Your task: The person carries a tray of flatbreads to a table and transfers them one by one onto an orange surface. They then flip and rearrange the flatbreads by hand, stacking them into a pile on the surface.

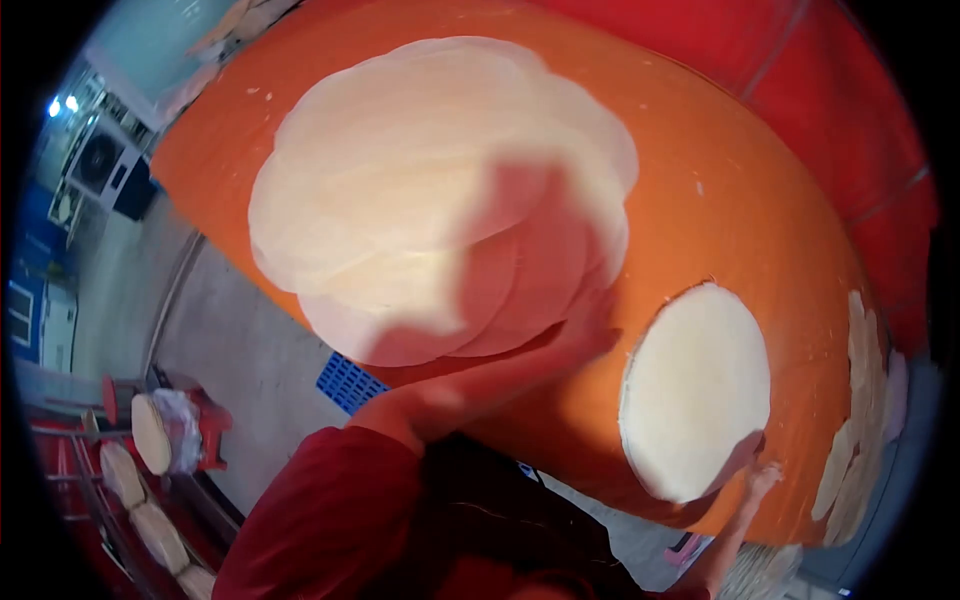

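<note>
Thin, round, pale sheets overlap in a wide pile (400, 190) on the orange table (700, 220). To its right lies a neat round stack of pale sheets (697, 390). My left hand (588, 328) is at the lower right edge of the wide pile, slightly blurred, thumb apart from the fingers and nothing seen in it. A reddish shadow falls over that part of the pile. Beside the lower right edge of the round stack is my right hand (764, 480), small in view; its fingers are too unclear to tell whether they hold anything.
Irregular pale pieces (850, 440) lie along the table's right end. A blue plastic crate (349, 382) stands on the floor beyond the near edge. At the lower left are a red stool (212, 430) and several round pale pieces on a rack. Red sheeting (830, 120) borders the far side.
</note>
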{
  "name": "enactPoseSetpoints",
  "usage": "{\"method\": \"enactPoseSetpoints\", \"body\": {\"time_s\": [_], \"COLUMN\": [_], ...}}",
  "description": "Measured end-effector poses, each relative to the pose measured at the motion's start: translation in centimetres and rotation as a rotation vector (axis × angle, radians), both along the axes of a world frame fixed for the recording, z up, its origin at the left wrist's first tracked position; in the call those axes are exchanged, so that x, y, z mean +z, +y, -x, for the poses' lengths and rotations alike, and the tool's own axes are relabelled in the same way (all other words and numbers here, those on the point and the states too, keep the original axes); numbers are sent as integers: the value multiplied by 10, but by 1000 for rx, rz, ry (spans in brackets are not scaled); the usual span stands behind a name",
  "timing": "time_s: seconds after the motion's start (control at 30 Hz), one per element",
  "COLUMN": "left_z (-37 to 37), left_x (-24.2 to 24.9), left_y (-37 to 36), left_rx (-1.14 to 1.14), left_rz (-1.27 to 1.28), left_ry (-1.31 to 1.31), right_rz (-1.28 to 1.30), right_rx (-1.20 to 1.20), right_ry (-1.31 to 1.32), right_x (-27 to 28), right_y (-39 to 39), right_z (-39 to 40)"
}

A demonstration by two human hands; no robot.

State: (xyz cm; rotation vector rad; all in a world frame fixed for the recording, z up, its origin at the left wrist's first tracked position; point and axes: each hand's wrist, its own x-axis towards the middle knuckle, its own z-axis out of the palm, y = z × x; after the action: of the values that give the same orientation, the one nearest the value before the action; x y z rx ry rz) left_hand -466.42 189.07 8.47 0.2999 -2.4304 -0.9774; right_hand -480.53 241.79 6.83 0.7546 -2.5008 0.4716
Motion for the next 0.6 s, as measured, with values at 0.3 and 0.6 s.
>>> {"method": "enactPoseSetpoints", "body": {"time_s": [0.3,0.6], "left_z": [-190,-227], "left_x": [-15,-16], "left_y": [-287,-427], "left_rx": [351,492], "left_rz": [-1443,-1912], "left_ry": [743,847], "right_rz": [-319,-85], "right_rx": [510,1257], "right_ry": [-378,-76], "right_x": [123,27], "right_y": [-469,-841], "right_z": [-40,-161]}}
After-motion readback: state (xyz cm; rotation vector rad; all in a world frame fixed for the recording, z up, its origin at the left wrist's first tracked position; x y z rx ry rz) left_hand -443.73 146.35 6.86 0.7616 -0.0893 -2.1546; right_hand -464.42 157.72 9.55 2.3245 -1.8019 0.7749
